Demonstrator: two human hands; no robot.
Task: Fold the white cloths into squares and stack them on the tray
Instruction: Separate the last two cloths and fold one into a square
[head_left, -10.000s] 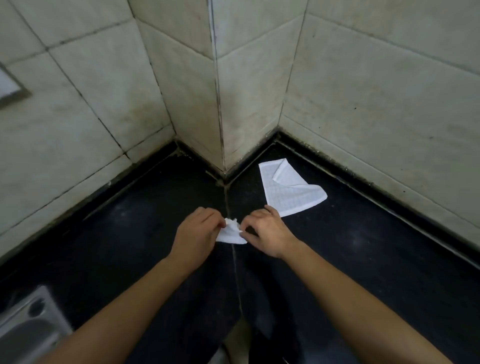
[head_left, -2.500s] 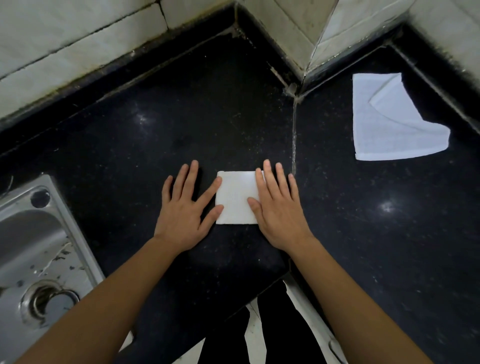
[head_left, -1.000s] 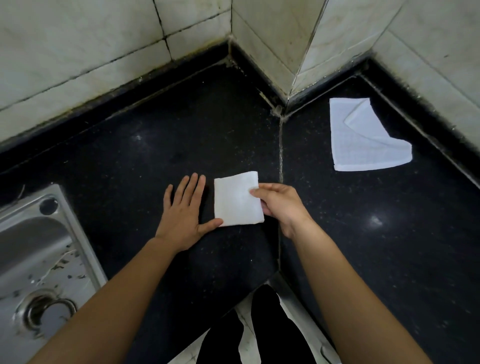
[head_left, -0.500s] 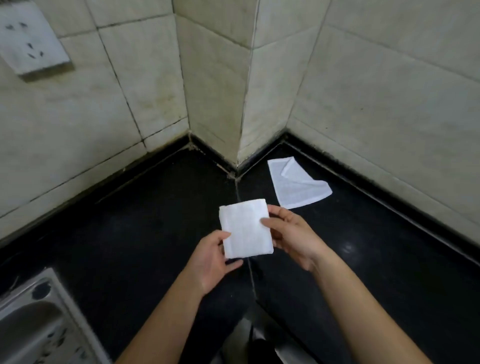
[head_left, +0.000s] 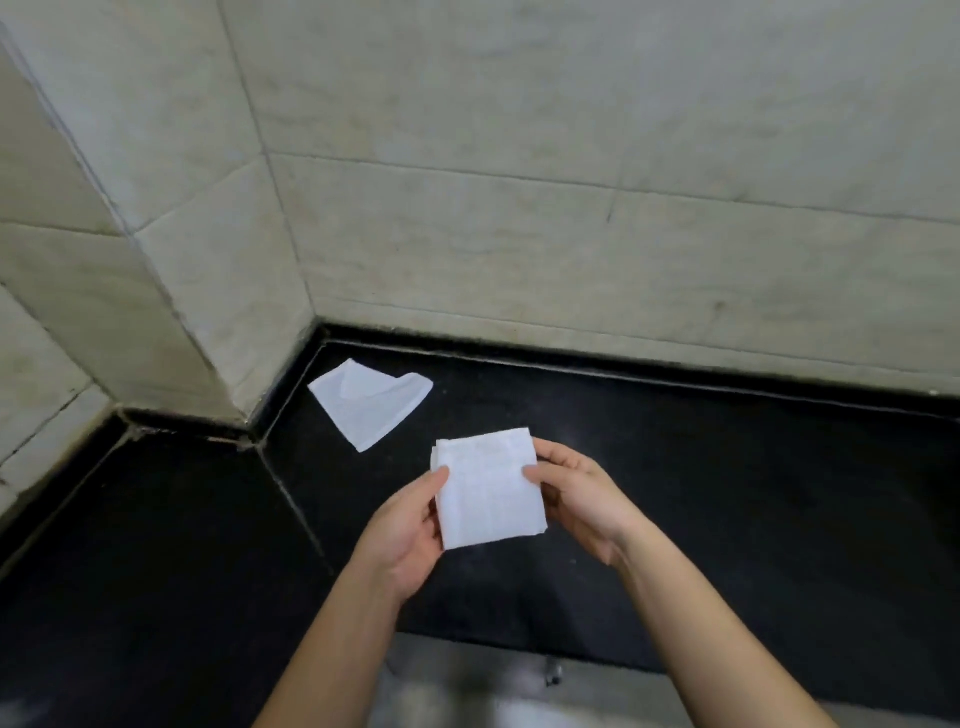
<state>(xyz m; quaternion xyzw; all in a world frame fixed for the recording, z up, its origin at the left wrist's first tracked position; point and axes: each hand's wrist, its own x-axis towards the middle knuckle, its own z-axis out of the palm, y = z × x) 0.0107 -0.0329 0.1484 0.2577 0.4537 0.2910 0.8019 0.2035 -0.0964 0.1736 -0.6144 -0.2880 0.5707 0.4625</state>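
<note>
Above the black speckled stone counter (head_left: 727, 493), a folded white square cloth (head_left: 488, 493) is pinched at its edges by the left hand (head_left: 408, 535) and right hand (head_left: 587, 499). At eleven o'clock, a loosely folded white cloth (head_left: 371, 402) lies near beige tiled walls (head_left: 571, 208).

Looks like a home kitchen or washroom counter corner; cannot tell which. Black speckled stone counter (head_left: 701, 493) made of 2 slabs meeting at a seam (head_left: 291, 499). Beige wall tiles (head_left: 519, 104) with stained grout on the far and left sides. A tiled column (head_left: 197, 270) juts out far left. Black upstand strip (head_left: 623, 364) runs along the wall base. A white cloth (head_left: 371, 405) lies by the column. Blurred grey floor (head_left: 519, 701) shows below the near edge.
</note>
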